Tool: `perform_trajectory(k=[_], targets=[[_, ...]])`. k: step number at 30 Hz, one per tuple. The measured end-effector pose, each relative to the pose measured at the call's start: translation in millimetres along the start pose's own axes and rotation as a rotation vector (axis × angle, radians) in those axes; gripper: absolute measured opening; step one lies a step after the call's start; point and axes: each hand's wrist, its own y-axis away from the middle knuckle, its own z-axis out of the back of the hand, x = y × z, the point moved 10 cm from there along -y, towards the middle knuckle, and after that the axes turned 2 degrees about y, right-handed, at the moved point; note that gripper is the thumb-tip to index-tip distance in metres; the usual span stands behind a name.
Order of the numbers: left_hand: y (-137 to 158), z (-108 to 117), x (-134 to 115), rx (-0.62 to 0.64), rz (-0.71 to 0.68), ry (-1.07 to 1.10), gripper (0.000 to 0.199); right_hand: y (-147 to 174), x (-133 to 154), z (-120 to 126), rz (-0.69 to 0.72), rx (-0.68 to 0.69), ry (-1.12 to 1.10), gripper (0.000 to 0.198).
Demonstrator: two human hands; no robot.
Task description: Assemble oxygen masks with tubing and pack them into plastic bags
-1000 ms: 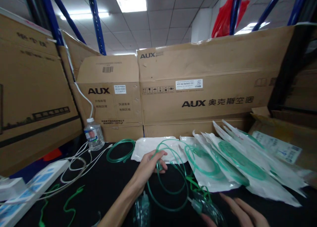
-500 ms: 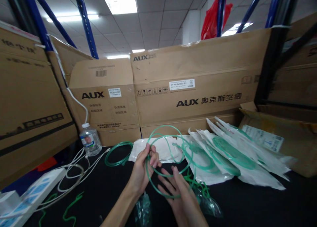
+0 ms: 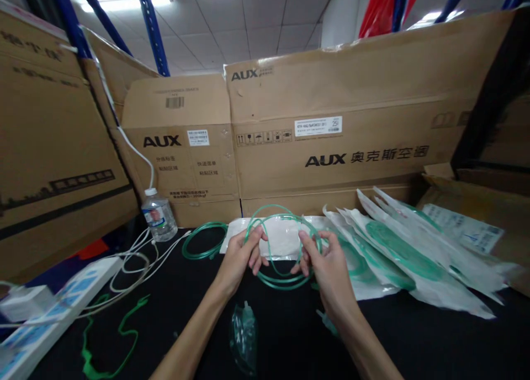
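Observation:
Between my hands hangs a loosely coiled loop of clear green tubing [image 3: 285, 283], held just above the black table. My left hand [image 3: 244, 252] pinches the coil's left side between thumb and fingers. On the right side, my right hand [image 3: 323, 256] has its fingers closed round the same coil. Behind the coil lies a flat white packet [image 3: 281, 236]. Below my hands rests a clear greenish plastic mask-like piece [image 3: 244, 336] with a small nozzle on top. Part of another greenish piece [image 3: 328, 323] shows beside my right wrist, mostly hidden by it.
Another green tubing coil [image 3: 202, 256] lies left of the packet. Several white packets with green tubing [image 3: 397, 253] lean at right, by an open carton [image 3: 467, 225]. At left are a water bottle [image 3: 159, 217], a power strip [image 3: 62, 302], white cables and a green elastic strap [image 3: 134, 333].
My right hand has moved up from below and closed on the coil's right side. The tubing's loops are gathered closer together. The view has shifted slightly.

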Motion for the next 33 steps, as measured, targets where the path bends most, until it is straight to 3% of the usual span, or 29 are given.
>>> perform_trajectory(k=[3, 8, 15, 20, 28, 33], targets=[[1.2, -2.5, 3.4, 0.028, 0.031, -0.076, 0.041, -2.7, -13.3, 11.5, -0.051, -0.038, 0.132, 0.060], [4.3, -9.2, -0.3, 0.040, 0.024, -0.183, 0.041, -8.3, -32.7, 10.6, -0.176, 0.077, 0.276, 0.039], [-0.8, 14.9, -2.0, -0.123, -0.018, -0.322, 0.038, -16.3, 1.4, 6.4, -0.034, 0.150, 0.363, 0.041], [-2.8, 27.2, -3.2, -0.203, -0.075, -0.337, 0.039, -17.2, 11.9, -10.6, -0.074, 0.290, 0.381, 0.047], [-0.3, 7.5, -11.6, -0.048, -0.078, -0.226, 0.041, -26.0, 25.0, -19.1, -0.150, 0.364, 0.546, 0.059], [3.8, -4.6, -13.9, 0.072, -0.066, -0.106, 0.038, -21.9, 10.5, -34.1, -0.210, 0.530, 0.665, 0.049]])
